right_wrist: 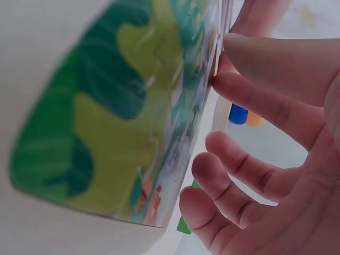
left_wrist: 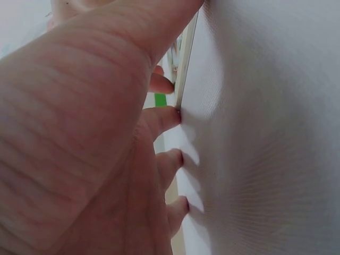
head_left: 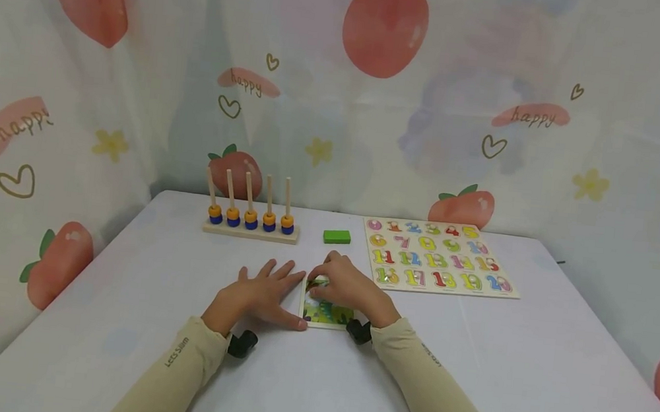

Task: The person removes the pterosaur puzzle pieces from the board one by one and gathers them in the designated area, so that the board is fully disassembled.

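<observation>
Beige sleeves (head_left: 438, 389) stretched forward on the near side of a small picture board (head_left: 328, 312), which lay flat on the white surface (head_left: 276, 393) between a person's hands. Its pale rim ran square to the person; the right hand (head_left: 353, 289) covered the far end, so which side was longer could not be told. Green foliage lined its near edge, suggesting that the picture's top pointed away from the sleeves. Beneath the right fingers lay the board's left half, leaving that hand the nearer to its face; thumb and forefinger curved down there with tips apart, though whether they pinched anything could not be told. At the board's left side, the left hand (head_left: 264, 298) spread its fingers wide, gripping nothing, thumb against the near-left corner and forefinger at the left edge farther up. Beyond the board sat a green block (head_left: 336, 236); beyond and right, a number board (head_left: 414, 243); beyond and left, a peg stand (head_left: 250, 234) with orange and blue rings (head_left: 251, 216). Farthest beyond hung a fruit-printed backdrop (head_left: 367, 130).
</observation>
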`<state>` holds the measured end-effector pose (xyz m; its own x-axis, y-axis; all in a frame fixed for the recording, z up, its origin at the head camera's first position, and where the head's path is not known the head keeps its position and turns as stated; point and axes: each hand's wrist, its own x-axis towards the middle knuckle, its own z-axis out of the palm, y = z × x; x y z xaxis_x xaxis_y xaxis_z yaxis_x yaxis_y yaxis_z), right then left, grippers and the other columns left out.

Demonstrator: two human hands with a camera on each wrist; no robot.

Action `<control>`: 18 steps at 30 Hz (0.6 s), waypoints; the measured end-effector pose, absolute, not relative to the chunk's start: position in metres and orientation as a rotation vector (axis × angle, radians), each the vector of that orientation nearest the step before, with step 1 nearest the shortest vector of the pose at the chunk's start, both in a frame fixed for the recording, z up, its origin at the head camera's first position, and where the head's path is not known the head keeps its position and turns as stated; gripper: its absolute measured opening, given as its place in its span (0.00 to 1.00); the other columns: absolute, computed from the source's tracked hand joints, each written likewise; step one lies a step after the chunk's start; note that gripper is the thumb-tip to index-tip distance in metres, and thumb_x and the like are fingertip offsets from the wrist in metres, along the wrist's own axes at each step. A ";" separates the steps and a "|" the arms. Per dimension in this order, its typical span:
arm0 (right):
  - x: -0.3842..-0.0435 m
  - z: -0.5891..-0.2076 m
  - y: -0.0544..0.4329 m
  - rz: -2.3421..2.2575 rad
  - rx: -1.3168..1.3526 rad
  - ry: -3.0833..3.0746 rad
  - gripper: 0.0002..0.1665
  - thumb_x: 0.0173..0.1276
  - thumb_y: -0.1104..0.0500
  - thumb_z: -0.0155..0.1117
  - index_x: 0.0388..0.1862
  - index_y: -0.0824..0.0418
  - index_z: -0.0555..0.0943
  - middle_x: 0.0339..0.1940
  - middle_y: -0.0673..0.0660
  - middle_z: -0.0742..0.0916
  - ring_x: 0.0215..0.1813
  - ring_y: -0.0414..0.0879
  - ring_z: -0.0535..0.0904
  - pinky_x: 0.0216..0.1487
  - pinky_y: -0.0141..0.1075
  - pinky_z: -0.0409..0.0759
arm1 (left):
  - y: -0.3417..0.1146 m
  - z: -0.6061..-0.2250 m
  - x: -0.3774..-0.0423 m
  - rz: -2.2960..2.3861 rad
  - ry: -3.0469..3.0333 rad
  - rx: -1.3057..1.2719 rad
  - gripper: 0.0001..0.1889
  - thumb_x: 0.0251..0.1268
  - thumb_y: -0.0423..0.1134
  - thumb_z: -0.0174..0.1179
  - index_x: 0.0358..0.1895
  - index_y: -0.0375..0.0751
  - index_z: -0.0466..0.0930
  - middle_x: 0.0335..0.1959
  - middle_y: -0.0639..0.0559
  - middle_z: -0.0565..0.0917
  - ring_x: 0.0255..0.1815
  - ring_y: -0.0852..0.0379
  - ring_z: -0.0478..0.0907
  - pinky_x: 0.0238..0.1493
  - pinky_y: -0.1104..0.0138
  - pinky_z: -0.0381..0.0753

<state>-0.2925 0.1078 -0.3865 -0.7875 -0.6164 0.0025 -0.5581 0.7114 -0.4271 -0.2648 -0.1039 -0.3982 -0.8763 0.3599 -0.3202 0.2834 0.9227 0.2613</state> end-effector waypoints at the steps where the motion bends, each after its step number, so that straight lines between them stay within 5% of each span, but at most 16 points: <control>1: -0.293 -0.387 0.108 -0.631 -0.952 2.771 0.14 0.74 0.58 0.74 0.55 0.60 0.91 0.51 0.60 0.81 0.51 0.52 0.75 0.52 0.44 0.76 | -0.104 -0.398 -0.265 0.288 2.714 0.473 0.57 0.60 0.75 0.68 0.88 0.58 0.54 0.90 0.50 0.47 0.88 0.35 0.37 0.74 0.22 0.37; 18: -0.296 -0.393 0.105 -0.719 -0.973 2.719 0.14 0.73 0.67 0.70 0.56 0.64 0.87 0.54 0.60 0.82 0.54 0.54 0.75 0.62 0.50 0.77 | -0.103 -0.401 -0.267 0.274 2.720 0.476 0.57 0.60 0.75 0.68 0.88 0.59 0.54 0.90 0.50 0.47 0.88 0.35 0.37 0.74 0.22 0.38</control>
<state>-0.2958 0.1053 -0.3926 -0.7741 -0.6331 0.0062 -0.5534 0.6718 -0.4924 -0.2666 -0.1032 -0.4009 -0.8765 0.3606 -0.3189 0.2898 0.9242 0.2487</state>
